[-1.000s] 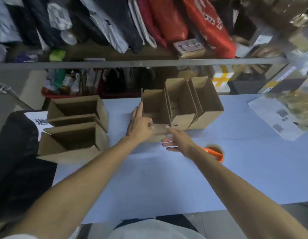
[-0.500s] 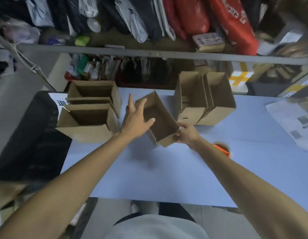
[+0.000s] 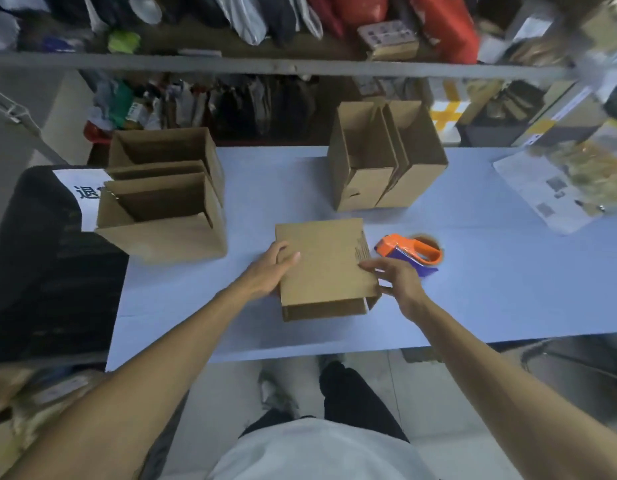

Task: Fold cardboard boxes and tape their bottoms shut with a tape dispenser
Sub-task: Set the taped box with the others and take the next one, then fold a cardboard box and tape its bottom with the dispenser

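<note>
Pale blue tabletop [image 3: 473, 306] fills the view from the person's head, with a cluttered metal shelf [image 3: 300, 65] of bags and parcels behind it. Near the front edge a cardboard box [image 3: 322, 265] lies with a closed brown face up. The left hand [image 3: 270, 271] holds its left edge, thumb on top and fingers curled round the side. The right hand [image 3: 397, 277] pinches the box's right edge. Just beside that hand lies an orange tape dispenser [image 3: 409, 252]. At the far left two open boxes [image 3: 161, 202] stand touching, both showing bare insides. Further back, right of centre, two more open boxes [image 3: 383, 154] stand pressed together, nothing visible inside.
</note>
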Motion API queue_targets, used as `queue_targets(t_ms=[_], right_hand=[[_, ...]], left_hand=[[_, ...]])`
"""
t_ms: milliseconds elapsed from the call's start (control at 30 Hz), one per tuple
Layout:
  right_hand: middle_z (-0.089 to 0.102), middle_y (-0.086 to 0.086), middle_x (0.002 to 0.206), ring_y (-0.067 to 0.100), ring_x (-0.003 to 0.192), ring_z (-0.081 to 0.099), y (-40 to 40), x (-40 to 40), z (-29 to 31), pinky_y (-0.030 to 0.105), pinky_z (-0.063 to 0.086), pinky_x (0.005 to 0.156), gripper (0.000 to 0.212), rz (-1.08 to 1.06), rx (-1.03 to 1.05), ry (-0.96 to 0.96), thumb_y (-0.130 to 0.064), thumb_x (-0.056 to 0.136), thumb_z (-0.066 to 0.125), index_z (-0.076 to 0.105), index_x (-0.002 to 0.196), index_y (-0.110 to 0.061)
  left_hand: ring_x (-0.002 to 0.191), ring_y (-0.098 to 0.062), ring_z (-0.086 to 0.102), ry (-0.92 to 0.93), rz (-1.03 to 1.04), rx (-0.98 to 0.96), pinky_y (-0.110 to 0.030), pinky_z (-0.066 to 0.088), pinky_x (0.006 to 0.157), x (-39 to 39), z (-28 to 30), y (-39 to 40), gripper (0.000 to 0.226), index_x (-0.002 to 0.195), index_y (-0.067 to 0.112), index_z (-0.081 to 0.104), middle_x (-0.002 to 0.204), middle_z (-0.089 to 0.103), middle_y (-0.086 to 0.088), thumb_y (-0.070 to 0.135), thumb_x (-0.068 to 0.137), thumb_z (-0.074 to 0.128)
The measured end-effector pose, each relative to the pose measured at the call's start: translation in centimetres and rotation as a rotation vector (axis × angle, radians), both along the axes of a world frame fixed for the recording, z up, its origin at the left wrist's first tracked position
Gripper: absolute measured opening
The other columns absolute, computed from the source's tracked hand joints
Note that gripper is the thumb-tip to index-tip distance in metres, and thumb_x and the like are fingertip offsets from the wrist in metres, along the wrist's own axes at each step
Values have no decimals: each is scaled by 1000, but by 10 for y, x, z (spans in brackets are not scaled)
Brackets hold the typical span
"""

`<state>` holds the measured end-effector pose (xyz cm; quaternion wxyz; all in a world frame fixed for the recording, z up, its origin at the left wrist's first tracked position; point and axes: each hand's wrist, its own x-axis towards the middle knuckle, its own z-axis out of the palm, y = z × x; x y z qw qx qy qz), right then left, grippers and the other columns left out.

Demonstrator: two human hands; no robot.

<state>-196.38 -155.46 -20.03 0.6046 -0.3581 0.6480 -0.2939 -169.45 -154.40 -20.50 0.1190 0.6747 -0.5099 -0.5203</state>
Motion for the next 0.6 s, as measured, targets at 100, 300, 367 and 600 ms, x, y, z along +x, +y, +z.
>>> queue_targets(t_ms=[100,300,367,600], right_hand=[[71,7,109,21,103,64,14,-8,-7,25,51,69,25,6,69,-21,-7,88,48,73,87,-4],[69,9,99,25,90,62,4,-32,-21,23,42,65,16,174,-205,659,-7,90,53,67,99,-7],[67,12,105,28,88,60,-7,-45,-23,27,42,67,24,210,-286,857,-7,87,56,64,109,-7],[50,15,133,34,116,52,-46,-82,-45,43,54,84,52,456,-273,983,-10,90,56,51,140,-20]], left_hand=[[132,-23,44,-1,-49,-34,-39,37,110,-14,-10,19,68,150,28,25,152,36,0,46,93,58],[146,-37,4,-562,-227,-249,-49,21,116,-57,-12,14,87,149,26,25,158,3,-17,51,78,70],[148,-35,-5,-616,-384,-310,-51,11,118,-77,-14,6,85,150,34,25,162,-2,-12,52,78,67],[149,-29,-11,-606,-498,-286,-56,-1,118,-131,-25,-15,86,150,46,15,164,-10,2,60,79,63]])
